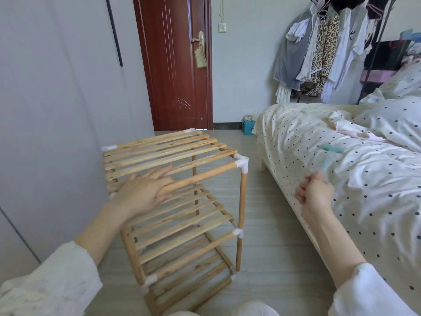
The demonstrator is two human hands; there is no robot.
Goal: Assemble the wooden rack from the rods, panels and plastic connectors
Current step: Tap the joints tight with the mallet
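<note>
A wooden rack [173, 201] with three slatted shelves stands upright on the floor before me, its rods joined by white plastic connectors [242, 163] at the corners. My left hand [145, 190] lies flat on the top shelf's front rod, fingers spread. My right hand [315, 193] hovers to the right of the rack, over the edge of the bed, its fingers loosely curled; whether it holds anything small is too blurred to tell.
A bed [341, 160] with dotted bedding fills the right side, with a teal item [332, 148] lying on it. A grey wardrobe wall [57, 110] stands close on the left. A red door [175, 65] and hanging clothes [319, 53] are behind.
</note>
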